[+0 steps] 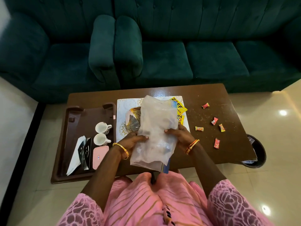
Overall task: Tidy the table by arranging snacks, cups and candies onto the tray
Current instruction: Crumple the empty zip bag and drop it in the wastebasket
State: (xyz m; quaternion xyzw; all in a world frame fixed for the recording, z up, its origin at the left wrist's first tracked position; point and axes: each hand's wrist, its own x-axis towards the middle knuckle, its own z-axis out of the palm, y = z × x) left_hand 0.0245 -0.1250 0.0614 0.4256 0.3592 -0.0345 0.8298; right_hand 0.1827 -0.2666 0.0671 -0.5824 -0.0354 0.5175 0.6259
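I hold a cloudy plastic bag (156, 128) upright over the table, my left hand (133, 141) gripping its left edge and my right hand (180, 134) its right edge. Behind the bag lie yellow snack packets (179, 106) and a gold-patterned plate (132, 118) on a white placemat (127, 103). The dark brown tray (65, 144) at the left carries two white cups (101, 127), a pink lidded box (99, 154) and a black-and-white packet (83, 152). Several wrapped candies (214, 121) are scattered on the table's right part.
The brown table (211, 95) has crumbs on its right side. A dark bin (257, 150) stands on the floor by the right corner. Green sofas (162, 46) run behind the table. The tray overhangs the table's left edge.
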